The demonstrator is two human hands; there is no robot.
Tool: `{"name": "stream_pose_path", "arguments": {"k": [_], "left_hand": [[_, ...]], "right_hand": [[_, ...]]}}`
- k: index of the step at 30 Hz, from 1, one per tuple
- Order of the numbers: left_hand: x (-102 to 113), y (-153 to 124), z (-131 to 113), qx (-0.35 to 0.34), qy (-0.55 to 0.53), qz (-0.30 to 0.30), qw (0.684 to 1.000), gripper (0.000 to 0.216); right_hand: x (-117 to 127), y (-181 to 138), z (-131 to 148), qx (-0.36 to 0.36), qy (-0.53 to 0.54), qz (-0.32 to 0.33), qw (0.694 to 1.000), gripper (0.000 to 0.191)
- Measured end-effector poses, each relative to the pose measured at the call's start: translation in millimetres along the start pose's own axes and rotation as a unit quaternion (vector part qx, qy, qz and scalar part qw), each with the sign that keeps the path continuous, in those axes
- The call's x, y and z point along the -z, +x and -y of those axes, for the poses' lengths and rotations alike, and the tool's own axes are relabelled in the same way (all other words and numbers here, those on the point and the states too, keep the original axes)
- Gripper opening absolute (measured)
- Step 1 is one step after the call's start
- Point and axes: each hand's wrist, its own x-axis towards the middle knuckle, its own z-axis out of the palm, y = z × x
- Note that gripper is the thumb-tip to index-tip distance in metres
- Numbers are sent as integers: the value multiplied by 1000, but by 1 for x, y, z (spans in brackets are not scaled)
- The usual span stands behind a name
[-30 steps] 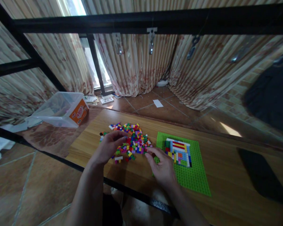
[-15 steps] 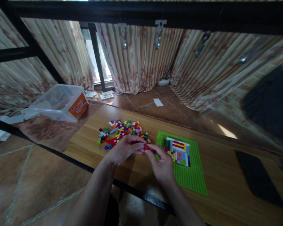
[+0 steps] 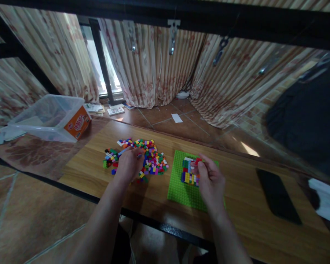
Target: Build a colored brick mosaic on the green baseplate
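Observation:
My right hand [image 3: 213, 179] pinches a small red toy brick [image 3: 198, 160] between thumb and forefinger. It is held just above a patch of multicoloured bricks [image 3: 187, 178] built on a green studded baseplate [image 3: 178, 194], and covers part of that build. Over the left side of a pile of loose bricks [image 3: 155, 161] is my left hand [image 3: 129, 163], seen from the back with its fingers curled. A bit of a blue brick [image 3: 139, 156] shows at its fingertips; the rest is hidden.
A dark flat slab [image 3: 277, 194] lies on the wooden table [image 3: 239, 220] to the right. Beyond the table's left end, a clear plastic bin [image 3: 49, 113] with an orange label stands on the floor. A black bar [image 3: 154, 9] crosses above.
My hands, together over the table before, have parted. The right carried the red brick to the baseplate; the left moved back over the pile. The view has turned slightly right.

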Motion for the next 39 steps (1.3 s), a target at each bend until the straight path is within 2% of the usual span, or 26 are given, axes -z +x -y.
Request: {"name": "stream_pose_path", "arguments": {"k": [3, 7, 11, 14, 16, 19, 25, 32, 39], "left_hand": [[-4, 0, -8, -21, -32, -21, 999, 23], [-13, -8, -32, -44, -170, -1, 984, 24], [-36, -21, -63, -89, -326, 104, 935, 24], [-54, -27, -82, -53, -397, 140, 906, 28], [-61, -28, -90, -40, -393, 149, 906, 32], [-63, -28, -95, -65, -375, 162, 910, 35], [-64, -27, -95, -78, -340, 188, 918, 34], [-69, -22, -101, -75, -300, 155, 938, 26], [-71, -22, -110, -65, -239, 95, 964, 21]], "right_hand": [[12, 8, -5, -1, 7, -8, 1000, 37], [14, 10, -11, 4, -7, 41, 999, 37], [8, 10, -15, 49, -69, 103, 991, 31], [4, 12, -17, 97, -114, 114, 982, 28], [2, 14, -18, 129, -139, 106, 976, 26], [-1, 19, -19, 169, -164, 104, 966, 23], [-7, 24, -23, 174, -207, 47, 962, 24], [-6, 25, -23, 191, -234, 47, 952, 24], [-1, 23, -24, 192, -239, 51, 951, 23]]}}
